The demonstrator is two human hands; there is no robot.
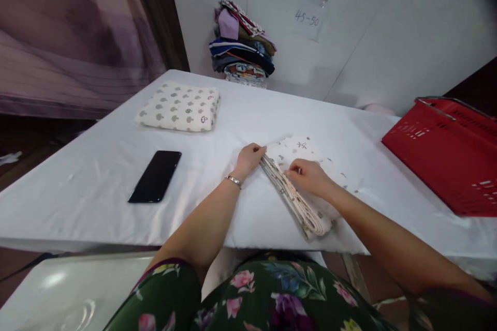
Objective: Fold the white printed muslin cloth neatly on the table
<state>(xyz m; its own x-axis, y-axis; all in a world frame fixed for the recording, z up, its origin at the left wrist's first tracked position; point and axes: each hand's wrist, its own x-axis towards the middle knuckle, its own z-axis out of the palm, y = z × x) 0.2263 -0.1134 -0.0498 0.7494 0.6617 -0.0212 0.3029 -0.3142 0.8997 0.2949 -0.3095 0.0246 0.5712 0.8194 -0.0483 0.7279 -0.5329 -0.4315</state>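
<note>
A thin, pale cloth (297, 199) with small printed figures is folded into a long, layered strip, slanting toward the table's front edge. A looser part of it spreads flat to the right. My left hand (250, 159), with a bracelet at the wrist, pinches the strip's far end between thumb and fingers. Over the strip's upper layers, my right hand (310, 176) is closed, its thumb and fingertips pinching the cloth near the middle. A second folded cloth (178, 107), cream with grey mushroom-like prints, lies at the back left.
A black phone (155, 177) lies on the white-covered table (97, 176), left of my arm. At the right edge sits a red plastic basket (446, 158). Behind the table, a stack of folded fabrics (244, 49) rises against the wall. A white chair (70, 289) stands front left.
</note>
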